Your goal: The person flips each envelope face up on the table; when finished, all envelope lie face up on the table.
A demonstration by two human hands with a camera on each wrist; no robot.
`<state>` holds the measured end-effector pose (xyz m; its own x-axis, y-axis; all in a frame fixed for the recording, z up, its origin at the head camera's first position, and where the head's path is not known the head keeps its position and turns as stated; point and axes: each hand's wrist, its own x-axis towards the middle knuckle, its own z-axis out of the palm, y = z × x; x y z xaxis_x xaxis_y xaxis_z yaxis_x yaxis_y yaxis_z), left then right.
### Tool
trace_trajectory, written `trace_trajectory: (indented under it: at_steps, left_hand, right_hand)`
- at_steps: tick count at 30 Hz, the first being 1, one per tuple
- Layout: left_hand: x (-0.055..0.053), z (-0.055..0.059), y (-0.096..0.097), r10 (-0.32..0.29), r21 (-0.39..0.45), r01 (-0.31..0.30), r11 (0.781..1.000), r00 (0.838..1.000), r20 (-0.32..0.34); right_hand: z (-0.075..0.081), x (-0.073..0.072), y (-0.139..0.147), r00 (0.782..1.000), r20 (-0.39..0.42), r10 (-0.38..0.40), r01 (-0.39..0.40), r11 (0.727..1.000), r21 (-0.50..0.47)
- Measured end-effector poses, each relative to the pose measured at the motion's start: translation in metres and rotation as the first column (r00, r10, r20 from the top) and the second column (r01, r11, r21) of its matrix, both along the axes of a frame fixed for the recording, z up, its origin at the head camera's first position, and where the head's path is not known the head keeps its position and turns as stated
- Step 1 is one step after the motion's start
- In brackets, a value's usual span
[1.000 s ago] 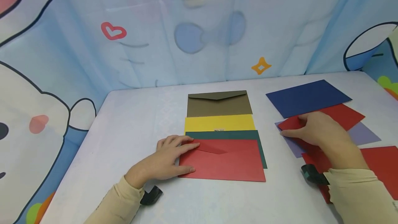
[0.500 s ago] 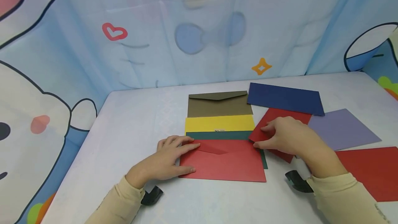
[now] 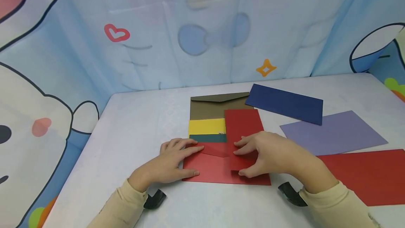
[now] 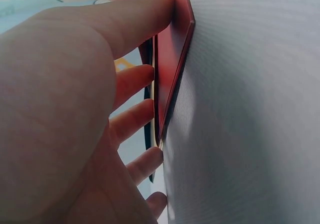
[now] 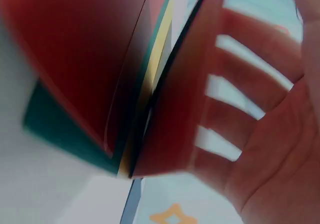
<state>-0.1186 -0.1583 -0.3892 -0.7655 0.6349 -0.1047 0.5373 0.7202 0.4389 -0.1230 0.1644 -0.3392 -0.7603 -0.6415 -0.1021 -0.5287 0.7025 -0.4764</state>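
My left hand (image 3: 169,161) rests with spread fingers on the left end of a light red envelope (image 3: 210,171); the left wrist view shows the thumb on its face and the fingertips along its edge. My right hand (image 3: 269,152) grips a dark red envelope (image 3: 242,122) between thumb and fingers. That envelope stands lengthwise over the right part of the light red one, tilted up from it in the right wrist view. Behind lie a green envelope (image 3: 207,138), a yellow envelope (image 3: 205,126) and an olive envelope (image 3: 205,108), overlapping in a column and partly covered.
A navy envelope (image 3: 288,105) lies at the back right, overlapping the olive one and a lilac envelope (image 3: 341,133). Another red envelope (image 3: 367,177) lies at the front right. A printed blue curtain (image 3: 145,62) hangs behind the white table (image 3: 133,115).
My right hand has moved left with the dark red envelope, turning it lengthwise over the column. The navy envelope has shifted left and turned, and the lilac one is uncovered. My left hand stays put.
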Motion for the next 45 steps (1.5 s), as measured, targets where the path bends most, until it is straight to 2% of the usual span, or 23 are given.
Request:
trace_trajectory:
  at_steps: [6, 12, 19, 23, 26, 30, 37, 45]
  left_hand:
    - [-0.001, -0.001, 0.000, 0.043, 0.051, -0.044, 0.998, 0.999, 0.023]
    - [-0.001, -0.001, 0.002, 0.102, 0.148, -0.103, 0.984, 0.995, 0.017]
    - [-0.005, -0.002, 0.001, 0.121, 0.166, -0.109, 0.980, 0.991, -0.065]
    - [-0.007, -0.003, 0.000, 0.131, 0.153, -0.118, 0.981, 0.988, -0.080]
    - [-0.006, -0.002, -0.001, 0.132, 0.127, -0.121, 0.984, 0.988, -0.078]
    - [-0.005, -0.002, -0.001, 0.122, 0.091, -0.113, 0.989, 0.987, -0.102]
    - [-0.006, -0.001, -0.001, 0.108, 0.095, -0.096, 0.991, 0.987, -0.123]
    - [-0.006, 0.000, 0.000, 0.050, 0.107, -0.033, 0.994, 0.985, -0.166]
  right_hand:
    - [-0.004, 0.009, -0.013, 0.988, -0.018, 0.153, -0.154, 0.987, -0.045]
    - [-0.008, 0.012, -0.019, 0.969, 0.057, 0.240, -0.237, 0.970, -0.051]
    - [-0.005, 0.012, -0.016, 0.942, 0.146, 0.303, -0.272, 0.941, -0.203]
    - [-0.008, 0.006, -0.008, 0.913, 0.221, 0.342, -0.270, 0.915, -0.298]
    - [-0.014, -0.001, 0.003, 0.898, 0.240, 0.370, -0.273, 0.894, -0.356]
    - [-0.022, -0.010, 0.019, 0.907, 0.234, 0.349, -0.242, 0.889, -0.388]
    - [-0.028, -0.022, 0.040, 0.941, 0.218, 0.258, -0.181, 0.930, -0.320]
    - [-0.028, -0.021, 0.042, 0.951, 0.215, 0.221, -0.171, 0.958, -0.230]
